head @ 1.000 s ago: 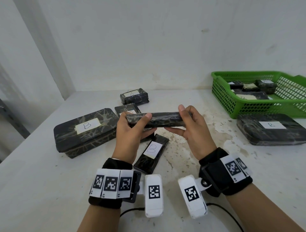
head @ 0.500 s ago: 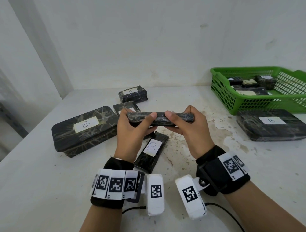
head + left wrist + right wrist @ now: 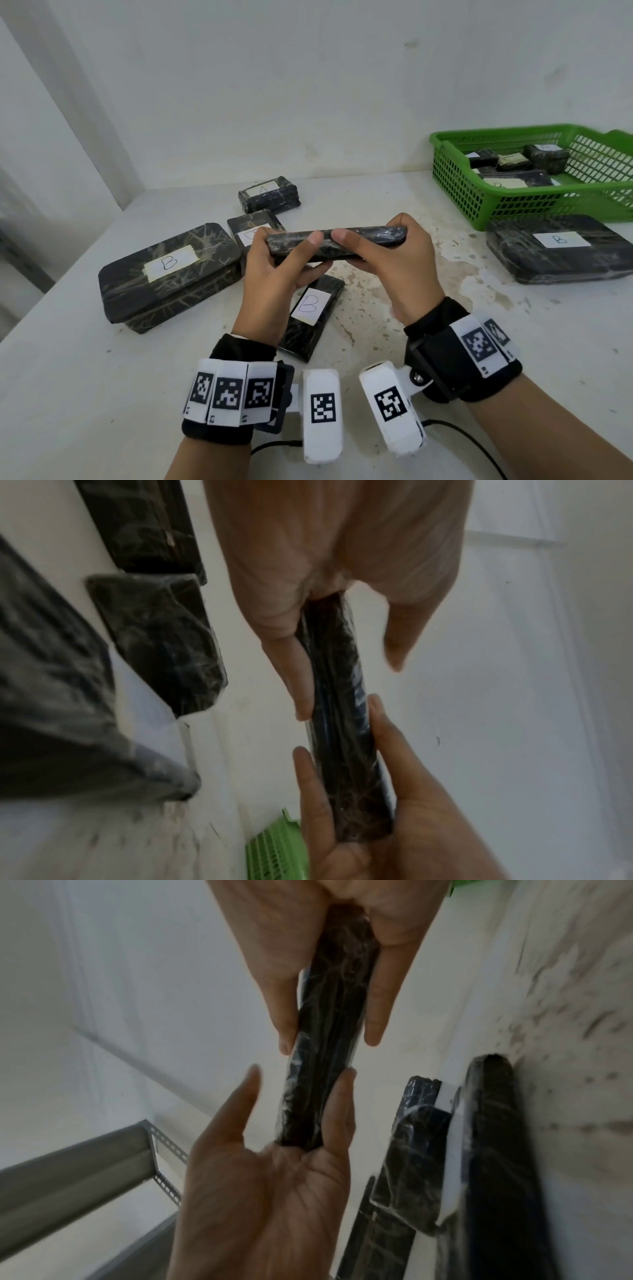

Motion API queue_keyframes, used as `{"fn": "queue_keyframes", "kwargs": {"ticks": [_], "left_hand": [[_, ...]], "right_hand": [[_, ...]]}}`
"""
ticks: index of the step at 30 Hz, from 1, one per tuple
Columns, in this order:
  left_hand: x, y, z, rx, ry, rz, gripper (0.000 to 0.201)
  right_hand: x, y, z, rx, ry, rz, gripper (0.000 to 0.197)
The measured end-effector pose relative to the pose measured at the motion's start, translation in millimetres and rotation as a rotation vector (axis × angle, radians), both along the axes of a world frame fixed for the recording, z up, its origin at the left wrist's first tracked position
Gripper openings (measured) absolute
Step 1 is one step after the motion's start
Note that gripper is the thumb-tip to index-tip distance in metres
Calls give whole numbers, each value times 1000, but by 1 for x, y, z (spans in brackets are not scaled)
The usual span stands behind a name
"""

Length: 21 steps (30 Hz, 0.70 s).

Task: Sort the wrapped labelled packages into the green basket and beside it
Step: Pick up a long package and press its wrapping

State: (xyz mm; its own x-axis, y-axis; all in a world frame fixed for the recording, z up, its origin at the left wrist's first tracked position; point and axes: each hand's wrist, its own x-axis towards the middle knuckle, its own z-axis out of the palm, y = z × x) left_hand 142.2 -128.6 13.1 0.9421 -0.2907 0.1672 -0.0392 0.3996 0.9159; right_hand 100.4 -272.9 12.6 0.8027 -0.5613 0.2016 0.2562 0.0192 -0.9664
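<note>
A flat wrapped package (image 3: 337, 241) is being held edge-up above the table (image 3: 85, 394), near the centre of the head view, with no label showing on the sides in view. The left hand (image 3: 274, 277) is gripping its left end, thumb on the near face and fingers curling behind; the right hand (image 3: 404, 270) is gripping its right end the same way, the two thumbs nearly meeting in the middle. In both wrist views the package is running as a dark strip between the two palms.

Just below the hands a narrow package marked B (image 3: 313, 317) is lying flat. To the left a large B box (image 3: 171, 274) is sitting, with a smaller package (image 3: 246, 229) touching its right side and half hidden by the left hand. Further back a small package marked A (image 3: 269, 195) is resting alone.

At the right edge the green basket (image 3: 459, 192) is holding several wrapped packages, and another large B package (image 3: 555, 248) is lying just in front of it.
</note>
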Motion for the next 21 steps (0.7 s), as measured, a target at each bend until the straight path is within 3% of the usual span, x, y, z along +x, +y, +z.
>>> {"fn": "queue_keyframes", "kwargs": {"ticks": [3, 7, 10, 14, 19, 21], "left_hand": [[1, 0, 0, 19, -25, 36, 18], [4, 4, 0, -16, -35, 38, 23], [5, 4, 0, -68, -7, 5, 29], [7, 3, -1, -55, -31, -1, 8], [10, 5, -2, -119, -48, -12, 20], [10, 5, -1, -166, -37, -59, 16]], "right_hand": [[2, -1, -1, 14, 4, 47, 53], [3, 0, -1, 45, -56, 146, 32], [3, -3, 2, -3, -65, 149, 30], [4, -6, 2, 35, -82, 178, 27], [6, -5, 2, 108, -130, 233, 26], [6, -6, 2, 122, -171, 245, 26]]}}
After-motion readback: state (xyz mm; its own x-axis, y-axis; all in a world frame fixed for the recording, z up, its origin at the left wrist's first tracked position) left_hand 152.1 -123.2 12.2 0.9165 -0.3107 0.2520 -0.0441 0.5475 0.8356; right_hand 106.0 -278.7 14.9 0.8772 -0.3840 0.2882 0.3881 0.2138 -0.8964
